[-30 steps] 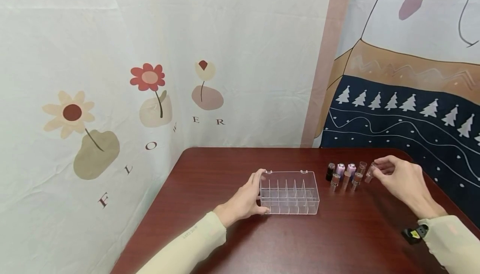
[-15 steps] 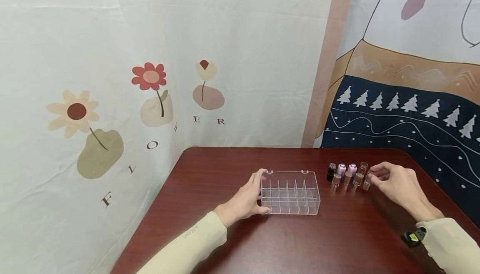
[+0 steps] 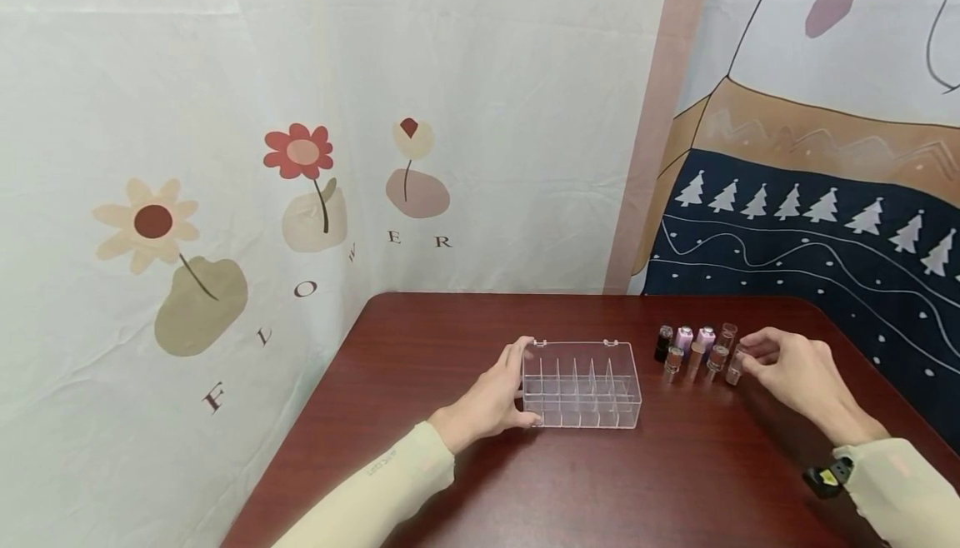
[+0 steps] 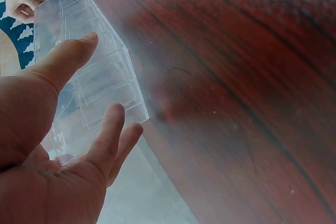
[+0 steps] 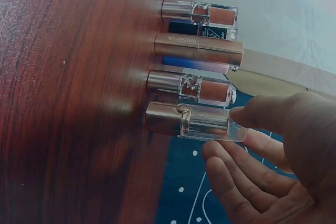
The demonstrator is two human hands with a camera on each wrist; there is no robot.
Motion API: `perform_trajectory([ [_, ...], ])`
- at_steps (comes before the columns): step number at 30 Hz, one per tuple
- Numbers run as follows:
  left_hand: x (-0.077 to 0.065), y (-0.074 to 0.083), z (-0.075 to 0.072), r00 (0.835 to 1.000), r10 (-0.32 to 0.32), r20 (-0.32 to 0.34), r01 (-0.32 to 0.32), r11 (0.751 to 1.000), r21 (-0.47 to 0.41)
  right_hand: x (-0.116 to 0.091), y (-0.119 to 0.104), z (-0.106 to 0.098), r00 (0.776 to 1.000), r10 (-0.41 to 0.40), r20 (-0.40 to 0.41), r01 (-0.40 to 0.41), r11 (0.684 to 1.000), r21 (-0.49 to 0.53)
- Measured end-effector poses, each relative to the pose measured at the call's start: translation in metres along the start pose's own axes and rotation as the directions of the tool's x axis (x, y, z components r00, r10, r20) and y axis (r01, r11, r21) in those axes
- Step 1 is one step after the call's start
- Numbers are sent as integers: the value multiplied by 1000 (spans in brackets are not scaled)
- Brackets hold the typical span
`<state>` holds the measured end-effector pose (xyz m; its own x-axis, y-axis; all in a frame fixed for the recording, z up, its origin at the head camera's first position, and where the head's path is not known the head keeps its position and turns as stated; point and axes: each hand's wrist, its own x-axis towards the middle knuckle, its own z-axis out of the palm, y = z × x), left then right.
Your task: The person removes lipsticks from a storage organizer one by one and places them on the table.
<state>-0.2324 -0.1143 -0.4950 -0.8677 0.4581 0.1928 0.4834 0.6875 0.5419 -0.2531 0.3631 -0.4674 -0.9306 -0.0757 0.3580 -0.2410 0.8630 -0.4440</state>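
Note:
A clear plastic divided box (image 3: pixel 581 402) stands on the dark red table (image 3: pixel 600 490), its small compartments facing me. My left hand (image 3: pixel 483 398) grips its left end, thumb at the lower front corner and fingers at the back edge. To the right, my right hand (image 3: pixel 806 373) pinches the clear cap of a lipstick (image 5: pixel 165 118) between thumb and index finger. That lipstick, with its shiny metallic base, stands upright at the right end of a front row. Beside it are another clear-capped lipstick (image 5: pixel 164 81) and a rose-gold one marked MISSHA (image 5: pixel 176 45).
Behind the front row stand a black tube (image 3: pixel 663 343), two lilac tubes, one of them a lilac tube (image 3: pixel 684 338) near the black one, and a clear-topped tube (image 3: pixel 728 335). Printed curtains (image 3: pixel 510 115) hang along the table's far edge.
My right hand has moved left and slightly down with the lipstick, bringing it from a tilt to upright beside the others. The left hand and box stay put.

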Motion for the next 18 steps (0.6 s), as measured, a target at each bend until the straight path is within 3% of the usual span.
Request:
perform_trajectory([
  [18,1,1,0,1000,-13,2,13,1000,2,0,3,5,1000,-20,-2,20,1000,7],
])
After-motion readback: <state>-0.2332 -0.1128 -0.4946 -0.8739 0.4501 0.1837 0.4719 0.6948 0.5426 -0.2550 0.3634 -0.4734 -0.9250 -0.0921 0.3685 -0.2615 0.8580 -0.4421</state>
